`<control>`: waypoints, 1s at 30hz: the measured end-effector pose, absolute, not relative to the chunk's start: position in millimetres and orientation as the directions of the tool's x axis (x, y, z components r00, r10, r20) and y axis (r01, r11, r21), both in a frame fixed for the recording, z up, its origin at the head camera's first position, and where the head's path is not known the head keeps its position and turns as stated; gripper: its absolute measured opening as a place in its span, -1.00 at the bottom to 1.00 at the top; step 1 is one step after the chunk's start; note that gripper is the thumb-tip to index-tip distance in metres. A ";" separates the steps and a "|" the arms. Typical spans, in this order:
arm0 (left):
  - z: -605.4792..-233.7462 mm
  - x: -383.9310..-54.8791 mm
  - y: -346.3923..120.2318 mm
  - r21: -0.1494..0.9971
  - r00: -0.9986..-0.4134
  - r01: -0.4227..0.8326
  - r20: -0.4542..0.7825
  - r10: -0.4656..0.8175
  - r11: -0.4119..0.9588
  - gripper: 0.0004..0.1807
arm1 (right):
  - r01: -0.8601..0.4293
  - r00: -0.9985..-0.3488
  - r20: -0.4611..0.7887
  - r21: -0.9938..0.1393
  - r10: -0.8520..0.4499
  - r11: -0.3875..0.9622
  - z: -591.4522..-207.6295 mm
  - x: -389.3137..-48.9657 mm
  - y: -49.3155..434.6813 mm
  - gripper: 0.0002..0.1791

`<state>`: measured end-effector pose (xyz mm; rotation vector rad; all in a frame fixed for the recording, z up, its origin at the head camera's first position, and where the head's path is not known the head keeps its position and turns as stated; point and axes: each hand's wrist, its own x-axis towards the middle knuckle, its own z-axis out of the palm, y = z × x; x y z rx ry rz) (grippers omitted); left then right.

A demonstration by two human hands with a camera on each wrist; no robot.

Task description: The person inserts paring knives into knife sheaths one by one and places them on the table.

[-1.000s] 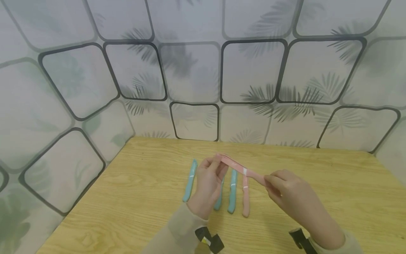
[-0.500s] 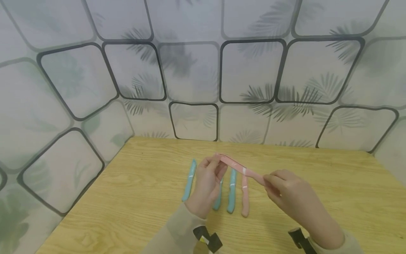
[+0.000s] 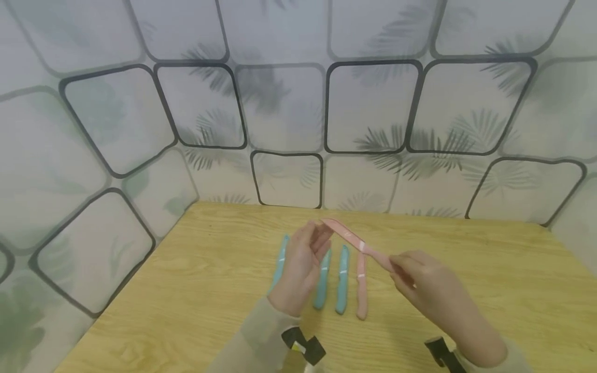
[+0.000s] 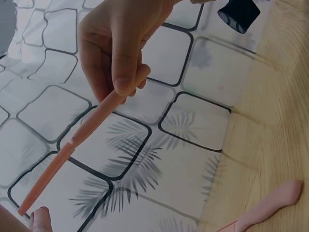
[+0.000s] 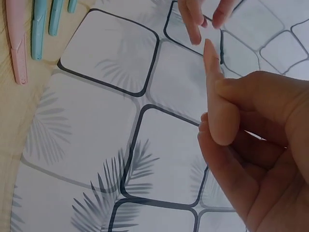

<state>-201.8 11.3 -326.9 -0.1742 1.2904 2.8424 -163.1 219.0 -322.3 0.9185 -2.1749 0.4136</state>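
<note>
In the head view my right hand (image 3: 426,280) pinches the handle of a pink knife (image 3: 347,235), held aslant above the table. A pink cover encloses its blade end, and a white band marks where cover and handle meet. My left hand (image 3: 300,259) is beside the tip, its fingers relaxed and apart, with no grip visible. The right wrist view has thumb and fingers around the pink handle (image 5: 223,116), with the left fingers (image 5: 193,21) near the far end. Beneath, on the table, lie a second pink knife (image 3: 361,290) and several teal knives (image 3: 342,285), partly hidden by my left hand.
A wooden table (image 3: 196,274) extends under both arms. It meets a patterned wall (image 3: 289,114) at the back and another wall section (image 3: 93,155) at the left. Each wrist carries a black camera mount (image 3: 303,346).
My left fingers have let go of the covered end and drawn slightly back to the left. The knife's tip has risen a little; my right hand keeps its pinch on the handle.
</note>
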 end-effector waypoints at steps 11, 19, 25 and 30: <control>-314.7 -207.5 -8.3 0.682 -0.987 -0.044 -0.141 -0.072 -0.730 -0.78 | -0.452 -0.839 0.434 -0.221 -0.329 0.864 -328.5 -162.2 230.3 -0.86; -307.9 -205.3 -13.7 0.654 -0.994 -0.023 -0.099 -0.055 -0.756 -0.78 | -0.344 -0.933 0.195 -0.235 -0.302 0.909 -346.9 -176.5 246.7 -0.95; -308.8 -204.4 -11.7 0.662 -0.992 -0.042 -0.116 -0.046 -0.748 -0.80 | -0.311 -0.950 0.103 -0.202 -0.296 0.929 -359.6 -180.1 255.4 -0.87; -309.8 -203.7 -12.1 0.666 -0.992 -0.038 -0.112 -0.049 -0.745 -0.80 | -0.288 -0.956 -0.006 -0.187 -0.294 0.939 -371.9 -187.3 255.8 -0.83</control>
